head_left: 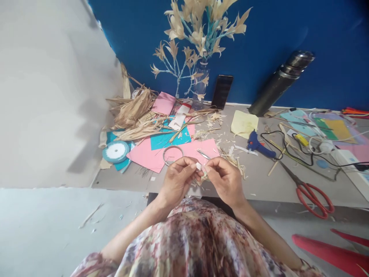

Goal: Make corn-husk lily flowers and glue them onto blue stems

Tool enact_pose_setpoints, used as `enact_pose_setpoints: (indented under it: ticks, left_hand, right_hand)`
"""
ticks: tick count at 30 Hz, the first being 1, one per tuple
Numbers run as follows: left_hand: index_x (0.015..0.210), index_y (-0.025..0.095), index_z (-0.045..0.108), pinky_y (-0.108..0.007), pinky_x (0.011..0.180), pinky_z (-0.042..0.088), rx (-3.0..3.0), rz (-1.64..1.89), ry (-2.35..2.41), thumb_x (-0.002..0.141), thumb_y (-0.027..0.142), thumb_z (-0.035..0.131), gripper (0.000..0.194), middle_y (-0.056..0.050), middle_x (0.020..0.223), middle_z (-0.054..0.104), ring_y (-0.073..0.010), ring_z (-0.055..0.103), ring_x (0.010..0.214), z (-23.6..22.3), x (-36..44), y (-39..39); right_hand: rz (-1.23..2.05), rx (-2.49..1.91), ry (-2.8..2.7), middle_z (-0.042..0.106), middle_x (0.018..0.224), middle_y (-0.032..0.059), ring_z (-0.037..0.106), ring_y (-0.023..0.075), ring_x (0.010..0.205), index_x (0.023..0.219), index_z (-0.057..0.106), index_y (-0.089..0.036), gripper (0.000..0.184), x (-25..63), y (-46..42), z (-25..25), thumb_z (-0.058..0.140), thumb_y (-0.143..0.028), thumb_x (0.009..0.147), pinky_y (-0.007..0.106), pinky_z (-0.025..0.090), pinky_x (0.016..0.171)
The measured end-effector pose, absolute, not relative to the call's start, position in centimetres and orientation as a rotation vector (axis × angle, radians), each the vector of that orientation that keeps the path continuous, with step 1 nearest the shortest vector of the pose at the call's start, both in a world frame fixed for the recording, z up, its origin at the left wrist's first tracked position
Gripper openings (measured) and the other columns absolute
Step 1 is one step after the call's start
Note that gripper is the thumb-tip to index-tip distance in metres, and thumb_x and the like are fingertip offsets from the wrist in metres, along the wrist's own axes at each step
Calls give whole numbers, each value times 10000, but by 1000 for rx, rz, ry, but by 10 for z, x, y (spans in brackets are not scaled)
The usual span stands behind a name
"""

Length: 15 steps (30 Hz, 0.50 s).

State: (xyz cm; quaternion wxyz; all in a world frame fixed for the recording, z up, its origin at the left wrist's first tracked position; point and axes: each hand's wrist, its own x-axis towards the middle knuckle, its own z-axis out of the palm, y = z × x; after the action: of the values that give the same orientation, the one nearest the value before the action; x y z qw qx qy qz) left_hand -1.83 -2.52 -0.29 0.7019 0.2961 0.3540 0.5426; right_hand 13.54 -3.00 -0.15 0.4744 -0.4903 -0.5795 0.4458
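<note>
Both hands meet at the front edge of the grey table. Between the thumb and fingertips of my left hand (180,177) is a small white paper piece (198,166). My right hand (226,180) is pinched close beside it, and whatever its fingertips hold is too small to make out. Just beyond the fingers lie small metal scissors (203,154), partly hidden. A grey tape ring (173,155) rests on pink sheets (144,157) to the left. Dry husk scraps (235,161) lie behind my right hand.
Dried husks (134,109) and a ribbon spool (115,151) occupy the left. Husk flowers (198,38) stand at the back near a phone (222,91) and a dark flask (281,82). A blue glue gun (259,145) and red-handled scissors (314,198), overhanging the edge, lie right.
</note>
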Motion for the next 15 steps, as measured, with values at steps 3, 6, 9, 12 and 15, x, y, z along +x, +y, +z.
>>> enact_pose_setpoints:
  ticks: [3,6,9,12,15]
  left_hand:
    - [720,146,663,-217,594,517,758,1295,860,766,279,826,215,-14,799,638,-94,618,617,-5,-16,-23]
    - [747,152,683,-228,622,531,937,1342,911,807,246,791,155,-18,865,628,-93,628,640,-6,-14,-21]
    - [763,161,698,-243,631,538,1127,1366,932,845,202,745,104,-23,851,626,-105,629,655,-2,-10,-18]
    - [724,160,700,-251,609,547,1304,1377,973,840,170,734,122,-38,808,631,-127,622,674,7,-6,-15]
    - [706,166,709,-251,589,556,1429,1394,974,825,149,737,124,-46,773,635,-147,626,707,15,-3,-13]
  right_hand:
    - [1116,-1190,-1383,585,605,-40,498,102,519,775,638,-194,152,140,-29,-3,622,-293,889,211,410,494]
    - [1132,-1182,-1352,568,610,-44,492,101,539,768,652,-189,152,145,-27,-3,637,-293,877,207,410,502]
    - [1155,-1168,-1313,585,633,-39,489,98,548,774,669,-186,145,151,-27,-4,643,-288,873,205,405,506]
    - [1167,-1157,-1299,616,662,-21,502,106,560,803,699,-182,161,157,-27,-5,647,-314,879,212,397,507]
    - [1152,-1158,-1320,653,691,2,538,123,588,839,730,-177,175,164,-29,-5,642,-321,885,225,415,530]
